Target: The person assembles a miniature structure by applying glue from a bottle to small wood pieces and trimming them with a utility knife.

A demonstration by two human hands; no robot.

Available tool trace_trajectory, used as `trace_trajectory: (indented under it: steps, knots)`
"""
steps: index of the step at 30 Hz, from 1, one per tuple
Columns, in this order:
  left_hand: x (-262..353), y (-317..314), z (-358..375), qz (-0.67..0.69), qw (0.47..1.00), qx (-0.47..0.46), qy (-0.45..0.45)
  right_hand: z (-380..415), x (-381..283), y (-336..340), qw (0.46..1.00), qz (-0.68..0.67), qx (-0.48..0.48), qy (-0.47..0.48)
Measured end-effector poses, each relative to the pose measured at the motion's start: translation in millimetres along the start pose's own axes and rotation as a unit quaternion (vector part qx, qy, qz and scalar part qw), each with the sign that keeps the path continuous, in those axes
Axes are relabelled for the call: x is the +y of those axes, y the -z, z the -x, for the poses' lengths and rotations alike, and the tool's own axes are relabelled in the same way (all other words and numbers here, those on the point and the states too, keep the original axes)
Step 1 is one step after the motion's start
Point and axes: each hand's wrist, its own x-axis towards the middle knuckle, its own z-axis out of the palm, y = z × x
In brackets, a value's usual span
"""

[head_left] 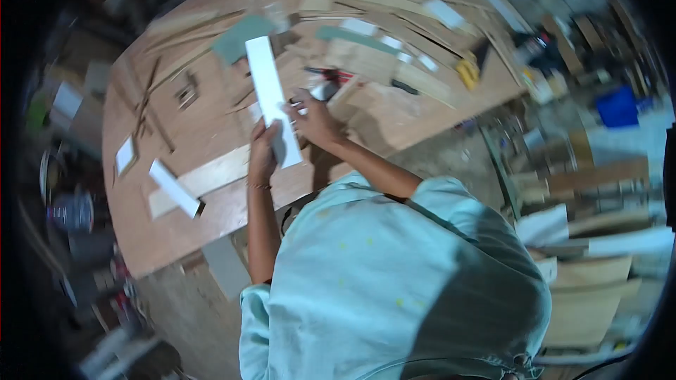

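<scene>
A long white strip of board (266,74) is held up at a slant over the table, its lower end towards my body. My left hand (263,146) grips its left edge near the lower end, thumb on the front face. My right hand (315,119) is at the strip's right edge with the fingers curled; a small dark thing shows at them, too blurred to name. Just beyond my right hand are a roundish white object (324,90) and a red-and-black tool (343,77) on the table.
The wooden table (204,169) carries a white block (176,188), a pale plank (222,181), a green piece (243,36), several wood strips and a yellow-handled saw (467,72). Boards (588,295) are stacked on the right, beside a blue container (617,107).
</scene>
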Motion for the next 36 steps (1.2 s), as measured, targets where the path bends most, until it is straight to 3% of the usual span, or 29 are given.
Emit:
trace_trajectory:
  steps: [1, 2, 4, 6, 10, 12, 16, 22, 28, 34, 36]
  knots:
    - [-5, -8, -4, -0.002, 1.0, -0.021, 0.015, -2, 3, 2, 0.995, -0.042, 0.005, -0.096]
    - [-7, -10, -6, -0.028, 0.997, -0.058, 0.036, -4, 9, 9, 0.994, -0.04, 0.012, -0.102]
    - [-12, -15, -10, -0.104, 0.987, -0.099, 0.078, -10, 14, 25, 0.967, -0.172, -0.008, -0.188]
    - [-20, -28, -15, -0.064, 0.982, -0.145, 0.102, -6, 17, 45, 0.921, -0.279, -0.016, -0.273]
    - [-27, -64, -19, -0.08, 0.982, -0.123, 0.115, -2, 57, 74, 0.892, -0.374, 0.035, -0.252]
    - [-29, -74, -22, -0.072, 0.981, -0.13, 0.127, -5, 76, 90, 0.847, -0.413, 0.029, -0.334]
    - [-58, -82, -30, -0.117, 0.981, -0.11, 0.113, -11, 110, 125, 0.795, -0.466, -0.024, -0.387]
    - [-77, -118, -28, -0.086, 0.993, 0.043, 0.069, -14, 145, 161, 0.738, -0.494, -0.115, -0.444]
    - [-79, -117, -11, 0.002, 0.981, 0.191, -0.038, -12, 146, 162, 0.663, -0.516, -0.232, -0.49]
    - [-60, -118, 31, -0.089, 0.917, 0.356, -0.157, 25, 153, 139, 0.684, -0.408, -0.438, -0.417]
    - [-55, -117, 49, -0.095, 0.903, 0.378, -0.181, 35, 162, 129, 0.736, -0.297, -0.476, -0.378]
